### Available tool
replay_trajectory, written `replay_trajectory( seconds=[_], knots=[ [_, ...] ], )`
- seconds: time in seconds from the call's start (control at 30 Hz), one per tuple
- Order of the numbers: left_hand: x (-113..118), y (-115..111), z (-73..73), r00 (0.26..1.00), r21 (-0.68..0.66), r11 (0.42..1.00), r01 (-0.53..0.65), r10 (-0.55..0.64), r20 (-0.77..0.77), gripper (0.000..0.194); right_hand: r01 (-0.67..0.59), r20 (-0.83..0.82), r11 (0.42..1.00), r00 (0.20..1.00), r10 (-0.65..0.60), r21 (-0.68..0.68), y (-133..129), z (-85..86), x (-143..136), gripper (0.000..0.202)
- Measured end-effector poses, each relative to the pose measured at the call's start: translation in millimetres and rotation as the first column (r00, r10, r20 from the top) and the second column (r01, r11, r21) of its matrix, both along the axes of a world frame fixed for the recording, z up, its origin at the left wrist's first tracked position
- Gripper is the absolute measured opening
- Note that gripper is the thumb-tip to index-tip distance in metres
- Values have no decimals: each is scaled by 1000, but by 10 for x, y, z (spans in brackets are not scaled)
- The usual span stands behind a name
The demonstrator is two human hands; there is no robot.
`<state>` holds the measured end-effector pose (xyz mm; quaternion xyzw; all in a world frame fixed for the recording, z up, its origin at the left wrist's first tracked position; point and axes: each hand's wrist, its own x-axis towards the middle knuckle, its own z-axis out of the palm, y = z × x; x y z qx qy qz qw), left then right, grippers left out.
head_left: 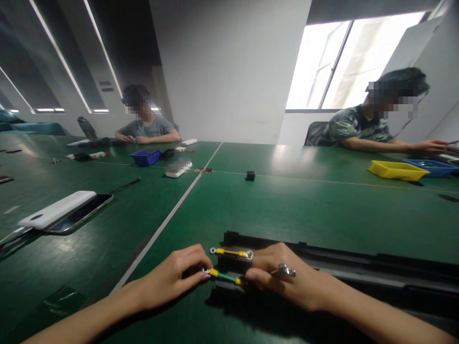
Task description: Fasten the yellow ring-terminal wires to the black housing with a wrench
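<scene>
Green wire [226,276] with yellow sleeves: nearest item, between the two hands, above the tabletop or just at it (gap not readable). Long axis runs left to right, right end slightly closer to the wearer. Left hand [184,270]: thumb and forefinger pinch the metal ring at the wire's left end, so the wire extends rightward from those fingertips. Right hand [283,277]: fingers bent together at the opposite end, covering its tip; cannot tell whether they pinch it. Neither hand is clearly nearer; the wire spans between both.

Just beyond, roughly parallel: yellow wire [234,252], a metal ring at each end, its right ring close to the right forefinger; contact uncertain. Long black strip [344,263] extends rightward behind the right hand.

Farther across the green table [287,210]: small black block [250,176], then yellow tray [380,171], two people seated beyond.
</scene>
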<state>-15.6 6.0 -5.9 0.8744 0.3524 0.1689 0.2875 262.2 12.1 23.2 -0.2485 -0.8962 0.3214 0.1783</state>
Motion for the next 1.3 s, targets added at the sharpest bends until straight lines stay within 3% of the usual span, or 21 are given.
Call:
replay_trajectory(
  seconds=[0.17, 0.47, 0.7, 0.93, 1.1, 1.3],
  knots=[
    [2, -5, 9, 1000, 8, 1000, 1, -1, 6, 9, 29, -18, 999, 999, -28, 22, 11, -10, -6, 44],
    [5, -8, 10, 1000, 9, 1000, 7, -7, 18, 10, -21, -69, 997, 997, 15, -76, -10, 55, -18, 48],
    [7, 2, 17, 999, 20, 1000, 11, -12, 30, 10, 25, -52, 996, 998, -29, -82, -22, 75, -13, 45],
    [-3, -1, -24, 998, 50, 999, 21, -24, 58, 9, 76, -23, 997, 997, -75, 29, 5, 57, -29, 46],
    [4, -11, -22, 998, 96, 995, 15, -22, 63, 8, 34, -38, 999, 999, -34, 5, -5, 66, -52, 52],
    [5, 9, -30, 997, 135, 990, 34, -44, 69, 9, 106, 6, 993, 994, -106, -55, -35, 98, -53, 58]
  ],
)
